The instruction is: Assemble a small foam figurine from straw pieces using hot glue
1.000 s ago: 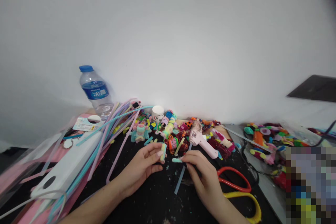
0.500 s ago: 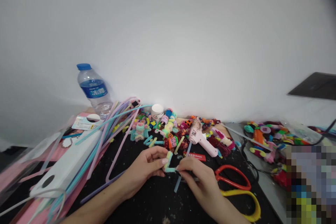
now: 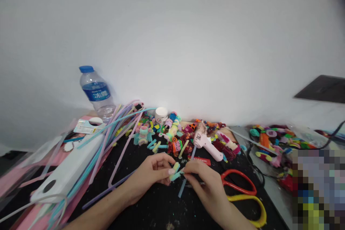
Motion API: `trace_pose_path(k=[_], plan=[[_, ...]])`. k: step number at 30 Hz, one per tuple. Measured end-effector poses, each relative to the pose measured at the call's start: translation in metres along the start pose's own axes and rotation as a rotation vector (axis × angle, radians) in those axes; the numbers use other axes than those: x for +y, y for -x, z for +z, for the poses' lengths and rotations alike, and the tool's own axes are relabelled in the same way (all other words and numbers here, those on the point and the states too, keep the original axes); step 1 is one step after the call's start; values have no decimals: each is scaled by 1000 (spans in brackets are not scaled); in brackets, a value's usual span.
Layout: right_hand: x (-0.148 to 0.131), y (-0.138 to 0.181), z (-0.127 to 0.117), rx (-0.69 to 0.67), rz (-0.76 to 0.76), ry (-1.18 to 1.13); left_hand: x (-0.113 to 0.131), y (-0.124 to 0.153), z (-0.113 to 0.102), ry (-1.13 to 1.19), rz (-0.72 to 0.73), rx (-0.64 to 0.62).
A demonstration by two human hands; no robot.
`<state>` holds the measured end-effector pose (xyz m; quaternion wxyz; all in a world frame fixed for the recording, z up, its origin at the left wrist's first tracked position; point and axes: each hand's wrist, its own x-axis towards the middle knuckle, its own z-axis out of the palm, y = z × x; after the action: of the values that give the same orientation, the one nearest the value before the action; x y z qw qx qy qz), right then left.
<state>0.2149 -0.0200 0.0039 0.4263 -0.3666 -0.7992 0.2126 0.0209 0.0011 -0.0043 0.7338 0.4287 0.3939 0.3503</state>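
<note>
A short fuzzy pipe cleaner (image 3: 176, 176), yellow and pale teal and bent in a narrow V, is pinched between the thumb and fingers of my left hand (image 3: 151, 172). From the other side, my right hand (image 3: 206, 183) has its fingertips closed on the teal end. Just behind them a bluish glue stick (image 3: 182, 189) sticks out of a pink glue gun (image 3: 207, 144) lying on the black work surface. A red scissor handle (image 3: 254, 187) and a yellow handle loop (image 3: 264, 210) lie beside my right hand, which hides whatever joins them.
Long pastel pipe cleaners (image 3: 114, 178) and a white power strip (image 3: 67, 167) lie at left. A water bottle (image 3: 95, 91) leans against the wall. Finished fuzzy figures (image 3: 144, 134), a white paper cup (image 3: 161, 115) and a black cable (image 3: 258, 172) surround the work area.
The pipe cleaner has folded from a wide L shape to a tighter V, and its teal part now tilts upward to the right. Both hands stay nearly in place.
</note>
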Motion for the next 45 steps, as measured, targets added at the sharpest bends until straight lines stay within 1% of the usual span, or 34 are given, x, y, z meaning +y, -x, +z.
trace_pose_path(k=[8, 13, 19, 25, 27, 32, 34, 40, 45], plan=[[2, 3, 1, -15, 20, -20, -5, -4, -2, 1, 19, -36], [3, 4, 2, -15, 34, -20, -3, -5, -2, -8, 5, -58], [2, 1, 3, -22, 51, -22, 1, -3, 1, -38, 1, -56], [2, 1, 2, -22, 78, -2, 0, -2, 0, -48, 0, -60], [2, 2, 1, -46, 100, 12, 0, -2, -1, -42, -3, -62], [-1, -2, -3, -188, 134, 4, 1, 0, 0, -59, -26, -39], [-2, -4, -4, -213, 152, -7, 1, 1, 0, -67, -31, -20], [-3, -4, -3, -193, 262, 1, 0, 1, 0, -89, 5, 23], [3, -2, 1, -132, 327, -27, -2, 0, -4, -85, 22, 26]])
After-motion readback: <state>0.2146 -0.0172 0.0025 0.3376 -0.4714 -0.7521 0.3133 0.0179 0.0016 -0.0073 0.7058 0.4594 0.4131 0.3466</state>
